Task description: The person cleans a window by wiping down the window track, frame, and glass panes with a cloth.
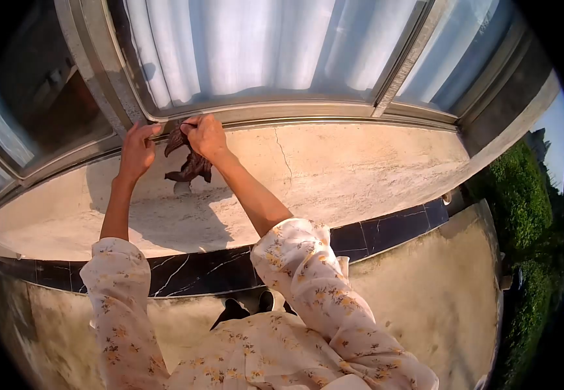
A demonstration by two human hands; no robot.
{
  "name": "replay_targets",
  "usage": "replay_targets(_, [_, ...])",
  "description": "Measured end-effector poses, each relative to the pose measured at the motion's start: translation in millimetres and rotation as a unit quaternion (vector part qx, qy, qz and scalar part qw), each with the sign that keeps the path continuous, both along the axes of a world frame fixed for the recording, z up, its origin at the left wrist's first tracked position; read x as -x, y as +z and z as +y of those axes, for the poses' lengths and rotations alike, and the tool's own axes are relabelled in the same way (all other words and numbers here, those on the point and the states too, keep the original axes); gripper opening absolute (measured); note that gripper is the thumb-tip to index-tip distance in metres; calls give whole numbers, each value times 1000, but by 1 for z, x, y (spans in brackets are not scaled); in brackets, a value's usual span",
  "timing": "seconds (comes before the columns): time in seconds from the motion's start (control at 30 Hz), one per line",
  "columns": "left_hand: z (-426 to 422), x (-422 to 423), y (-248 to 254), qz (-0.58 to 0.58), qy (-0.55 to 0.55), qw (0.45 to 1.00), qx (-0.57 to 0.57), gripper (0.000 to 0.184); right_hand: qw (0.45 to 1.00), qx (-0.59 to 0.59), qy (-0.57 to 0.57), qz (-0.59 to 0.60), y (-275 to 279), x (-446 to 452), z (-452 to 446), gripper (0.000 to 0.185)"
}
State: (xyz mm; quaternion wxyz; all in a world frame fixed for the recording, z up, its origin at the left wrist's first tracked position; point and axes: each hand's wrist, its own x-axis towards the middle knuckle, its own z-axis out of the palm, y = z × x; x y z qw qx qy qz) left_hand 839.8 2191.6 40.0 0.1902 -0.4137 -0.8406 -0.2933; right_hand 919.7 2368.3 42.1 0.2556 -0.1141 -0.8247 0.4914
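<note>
My right hand is closed on a dark brown cloth at the lower edge of the window frame. The crumpled cloth hangs from my fingers over the sill, its lower end close to the plaster. To its left, my left hand is closed at the corner of the frame, fingers curled together against the metal. What those fingers grip, if anything, I cannot make out.
White curtains hang behind the glass. A cracked plaster sill runs under the window, with dark veined tiles below it. My shoes stand on the concrete floor. Green bushes grow at the right.
</note>
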Motion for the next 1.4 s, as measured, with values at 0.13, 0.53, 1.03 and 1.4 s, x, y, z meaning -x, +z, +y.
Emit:
replay_targets(0.13, [-76,-29,0,69,98,992,-28,27,975,205,41,76,3,-43,69,23])
replay_targets(0.53, [-253,-95,-47,-127,246,935,-222,23,871,-312,-369,-95,-64,13,51,16])
replay_targets(1.03, [-358,113,-32,-12,114,974,-193,33,933,-112,-343,-7,-32,22,-101,30])
replay_targets(1.4, [-360,185,-48,98,328,911,229,60,848,-273,-423,-164,-81,163,-237,23])
